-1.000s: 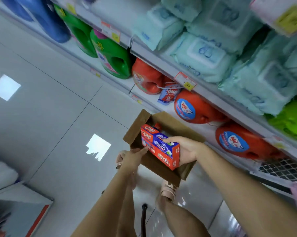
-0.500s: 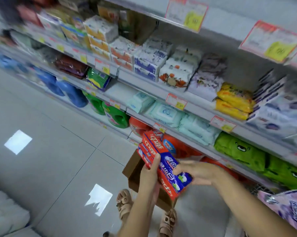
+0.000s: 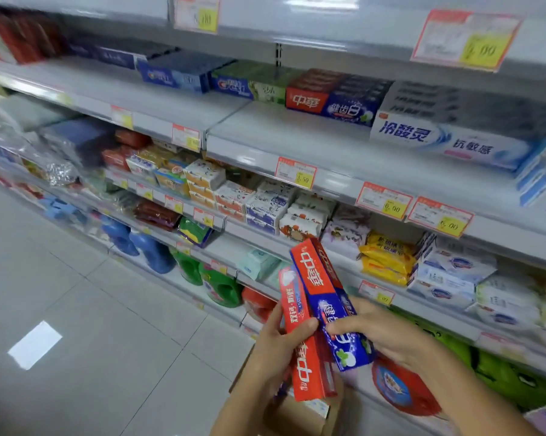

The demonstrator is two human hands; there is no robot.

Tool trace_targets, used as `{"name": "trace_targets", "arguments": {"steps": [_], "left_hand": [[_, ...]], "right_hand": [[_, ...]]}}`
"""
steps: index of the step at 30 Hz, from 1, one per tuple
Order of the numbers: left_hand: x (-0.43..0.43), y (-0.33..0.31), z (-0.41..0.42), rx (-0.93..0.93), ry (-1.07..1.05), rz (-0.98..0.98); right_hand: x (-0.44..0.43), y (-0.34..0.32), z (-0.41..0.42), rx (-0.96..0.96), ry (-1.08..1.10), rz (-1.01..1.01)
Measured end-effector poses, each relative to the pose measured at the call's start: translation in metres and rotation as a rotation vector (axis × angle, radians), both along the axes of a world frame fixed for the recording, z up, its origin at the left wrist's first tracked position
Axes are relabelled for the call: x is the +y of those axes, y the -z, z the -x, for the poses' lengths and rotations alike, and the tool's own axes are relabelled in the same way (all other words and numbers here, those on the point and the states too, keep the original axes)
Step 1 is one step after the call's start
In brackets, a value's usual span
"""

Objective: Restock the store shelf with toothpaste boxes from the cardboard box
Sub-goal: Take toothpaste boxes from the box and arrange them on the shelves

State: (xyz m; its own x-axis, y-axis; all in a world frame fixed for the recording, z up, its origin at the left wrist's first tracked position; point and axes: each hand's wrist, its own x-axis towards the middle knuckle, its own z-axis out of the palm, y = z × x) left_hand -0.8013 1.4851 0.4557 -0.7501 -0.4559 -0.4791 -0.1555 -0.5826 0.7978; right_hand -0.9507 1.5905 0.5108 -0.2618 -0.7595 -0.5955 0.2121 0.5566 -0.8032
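we hold two toothpaste boxes in front of the shelves, low in the view. our left hand [image 3: 275,344] grips the red box [image 3: 309,376], with the thumb curled over its face. our right hand [image 3: 391,335] pinches the red-and-blue box [image 3: 319,275], which leans across the red one and touches it. the cardboard box [image 3: 300,418] is just under both hands. the toothpaste shelf [image 3: 297,136] is higher up, with a matching row [image 3: 328,103] on it.
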Motion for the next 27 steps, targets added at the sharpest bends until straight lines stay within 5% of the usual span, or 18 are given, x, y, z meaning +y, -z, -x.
{"name": "trace_targets", "arguments": {"steps": [7,21,27], "left_hand": [[-0.051,-0.062,-0.005,-0.149,0.07,0.445],[-0.073,-0.169,0.023,-0.045,0.417,0.403],[-0.09,-0.201,0.045,-0.012,0.305,0.596]], "right_hand": [[0.013,-0.044,0.029,0.1,-0.018,0.118],[0.048,-0.135,0.04,0.164,0.099,0.257],[0.053,-0.173,0.056,0.46,0.203,0.163]]}}
